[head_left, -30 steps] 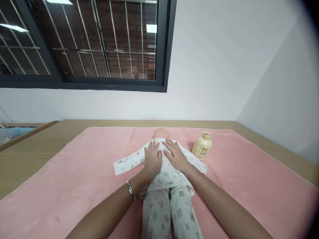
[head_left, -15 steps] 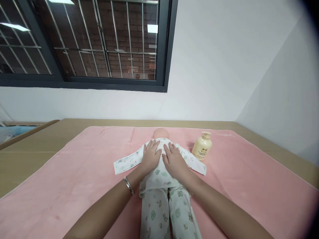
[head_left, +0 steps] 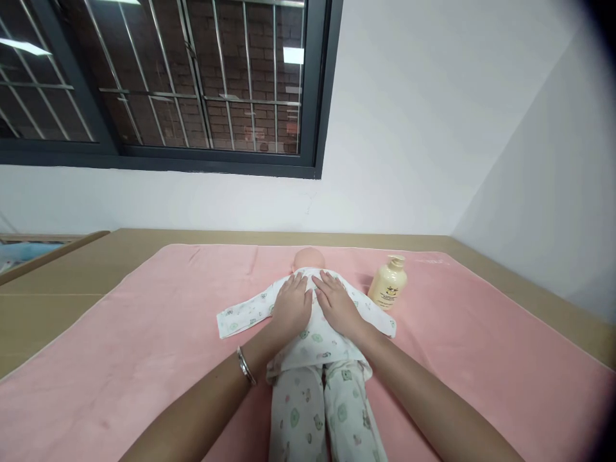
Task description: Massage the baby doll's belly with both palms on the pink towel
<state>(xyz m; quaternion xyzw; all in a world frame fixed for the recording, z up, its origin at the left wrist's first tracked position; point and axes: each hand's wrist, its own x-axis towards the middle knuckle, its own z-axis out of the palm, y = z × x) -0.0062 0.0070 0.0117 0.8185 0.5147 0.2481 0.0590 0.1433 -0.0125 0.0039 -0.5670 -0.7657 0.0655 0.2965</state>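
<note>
A: And it's on the doll (head_left: 308, 258) that both hands are laid! Where exactly is it placed?

B: On the pink mat (head_left: 144, 359), low in the view towards six o'clock, with its bald head pointed to twelve. Whether front or back is turned up cannot be told.

A: The left hand (head_left: 292, 301)?

B: Spread flat on the white top (head_left: 312, 350), fingers straight and aimed just past twelve, nothing gripped. Its wrist is ringed by a silver bangle (head_left: 245, 366).

A: And the right hand (head_left: 337, 303)?

B: Flat as well, palm down on the top, fingers extended towards eleven. Between the two, only a narrow strip of printed cloth is left uncovered!

A: The sleeves?

B: Stretched out wide, one (head_left: 243, 316) to nine o'clock, the other (head_left: 378, 314) to three. Down at six, the matching trousers (head_left: 312, 417) are cut off by the view's edge.

A: Something yellow is spotted at two o'clock from the doll's chest area!

B: A pump bottle (head_left: 387, 283), stood on the mat just beyond the three o'clock sleeve; whether it is touched by the cloth cannot be told. All of it is carried by the bench (head_left: 52, 321), and at ten o'clock a barred window (head_left: 206, 83) is seen.
</note>
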